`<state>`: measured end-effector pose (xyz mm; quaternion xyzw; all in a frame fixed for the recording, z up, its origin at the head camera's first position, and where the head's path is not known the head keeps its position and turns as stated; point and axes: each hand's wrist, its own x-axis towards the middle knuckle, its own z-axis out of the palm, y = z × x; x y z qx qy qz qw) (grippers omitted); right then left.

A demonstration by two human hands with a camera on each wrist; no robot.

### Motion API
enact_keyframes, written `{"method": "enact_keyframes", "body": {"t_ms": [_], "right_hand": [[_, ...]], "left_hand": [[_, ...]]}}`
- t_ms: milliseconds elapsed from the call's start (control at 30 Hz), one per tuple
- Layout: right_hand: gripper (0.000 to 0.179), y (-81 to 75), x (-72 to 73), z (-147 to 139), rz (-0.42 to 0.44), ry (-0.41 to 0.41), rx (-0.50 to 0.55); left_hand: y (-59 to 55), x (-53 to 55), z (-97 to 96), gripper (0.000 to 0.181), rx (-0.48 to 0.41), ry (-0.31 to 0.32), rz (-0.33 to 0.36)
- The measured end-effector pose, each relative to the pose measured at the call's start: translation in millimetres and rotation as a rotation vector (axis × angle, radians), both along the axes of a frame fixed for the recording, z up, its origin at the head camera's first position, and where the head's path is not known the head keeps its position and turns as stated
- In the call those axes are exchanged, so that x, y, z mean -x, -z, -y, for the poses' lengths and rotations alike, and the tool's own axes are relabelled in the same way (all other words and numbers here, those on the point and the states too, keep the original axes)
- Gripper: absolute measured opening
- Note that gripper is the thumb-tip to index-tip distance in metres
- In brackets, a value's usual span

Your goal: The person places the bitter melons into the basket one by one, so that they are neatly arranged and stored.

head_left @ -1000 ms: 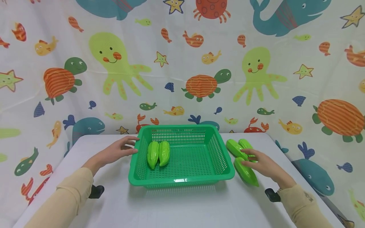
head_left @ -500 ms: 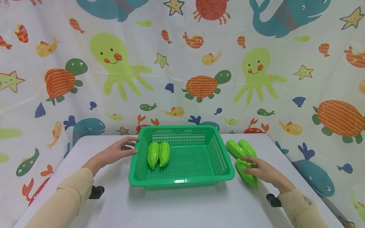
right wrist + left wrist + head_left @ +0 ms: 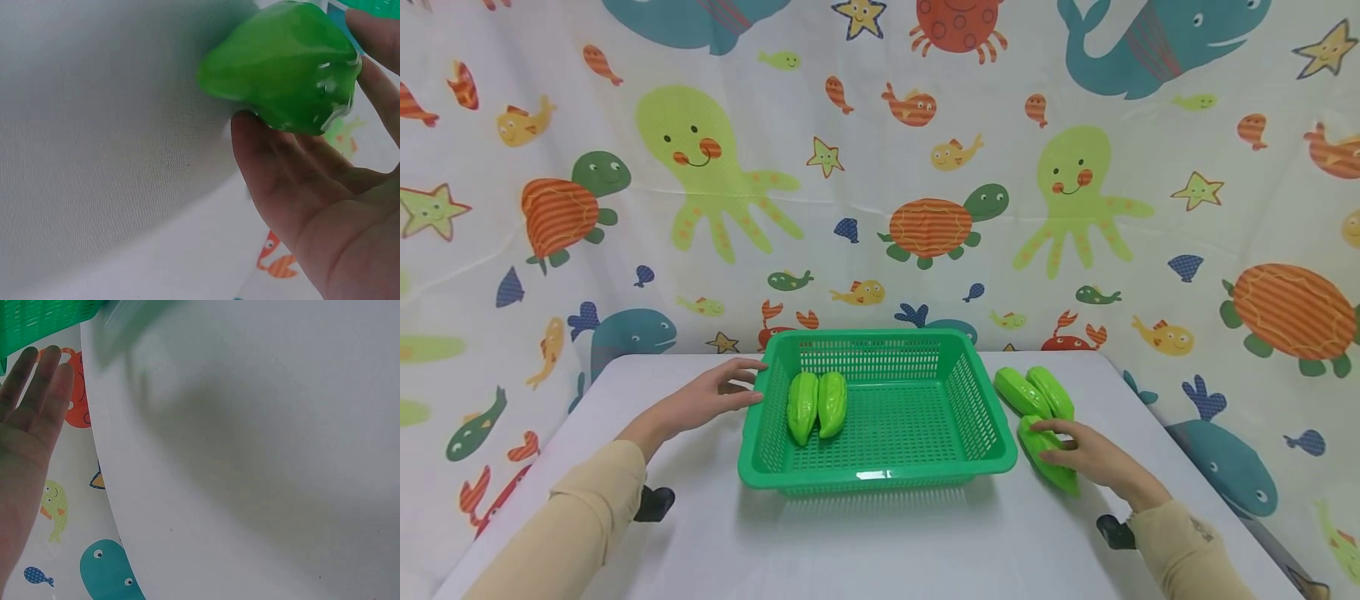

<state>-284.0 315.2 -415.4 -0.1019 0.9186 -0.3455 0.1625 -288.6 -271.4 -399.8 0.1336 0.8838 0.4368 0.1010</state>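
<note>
A green plastic basket (image 3: 880, 478) stands on the white table. Inside it, at the left, two glossy green ridged vegetables (image 3: 817, 407) lie side by side. Fingertips of my left hand (image 3: 703, 400) touch or nearly touch the basket's left rim; in the left wrist view, that hand's (image 3: 31, 425) fingers are extended. My right hand (image 3: 1097, 454) holds another green ridged vegetable (image 3: 1043, 454) right of the basket, with fingers and thumb on either side. In the right wrist view, this vegetable (image 3: 281, 65) tapers to a blunt tip and the fingers reach around it.
Two more green ridged vegetables (image 3: 1033, 393) lie together behind the right hand's one, near the basket's right wall. A curtain (image 3: 880, 167) printed with sea animals hangs behind the table (image 3: 895, 550). Dark wrist cameras (image 3: 655, 505) sit below both cuffs.
My right hand has come down and toward me, off the rear pair and onto the nearest vegetable, which has shifted slightly. The left hand and basket stay put.
</note>
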Motion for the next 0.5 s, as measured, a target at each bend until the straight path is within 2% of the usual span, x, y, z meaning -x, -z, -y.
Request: {"method": "enact_keyframes", "body": {"t_ms": [333,500], "right_hand": [[0.047,0.3,4.8,2.5,0.017,-0.036,-0.011],[0.046,-0.8,5.3,2.9,0.026,-0.029,-0.021]], "left_hand": [[1.7,0.8,0.9,0.066,0.001,-0.009,0.002],[1.8,0.3,0.0,0.066,0.002,-0.004,0.005]]}}
